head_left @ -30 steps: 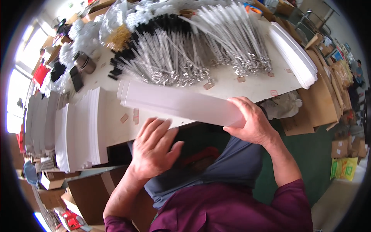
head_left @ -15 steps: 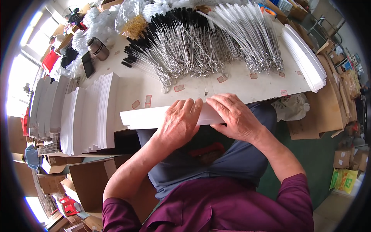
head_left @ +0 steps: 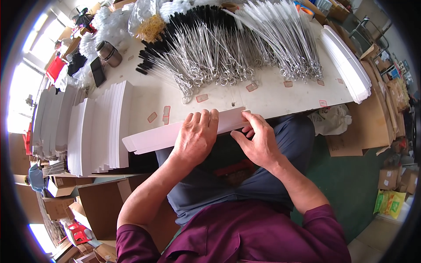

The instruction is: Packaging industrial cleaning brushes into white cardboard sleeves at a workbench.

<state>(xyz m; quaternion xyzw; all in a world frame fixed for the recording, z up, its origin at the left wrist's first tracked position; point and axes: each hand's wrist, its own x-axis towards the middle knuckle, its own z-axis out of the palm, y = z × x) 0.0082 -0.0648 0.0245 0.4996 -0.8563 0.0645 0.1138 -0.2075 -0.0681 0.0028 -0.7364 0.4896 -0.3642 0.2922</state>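
The long white carton (head_left: pixel 155 136) was narrow, straight and smooth, with a small stepped flap at its left end; it lay aslant along the table's near edge, its right end farther from the body, and whether it rested on the table could not be told. The pale table (head_left: pixel 298 96) spread beyond it, dotted with small red-edged labels, above a green floor (head_left: pixel 333 188). Across its far half lay a broad heap of black-bristled brushes (head_left: pixel 201 22) with ringed wire handles, and beside them white-bristled brushes (head_left: pixel 267 22). Stacked white cartons (head_left: pixel 118 127) stood at the left, near a metal flask (head_left: pixel 109 54) and a dark phone (head_left: pixel 98 72). Both forearms reached up from below, angled inward. The left hand (head_left: pixel 196 136) lay palm down across the carton's middle, its fingers close together over the far edge, the thumb hidden. The right hand (head_left: pixel 259 139) was at the right end, index finger bent to it, thumb set a little apart; whether they pinched it could not be told
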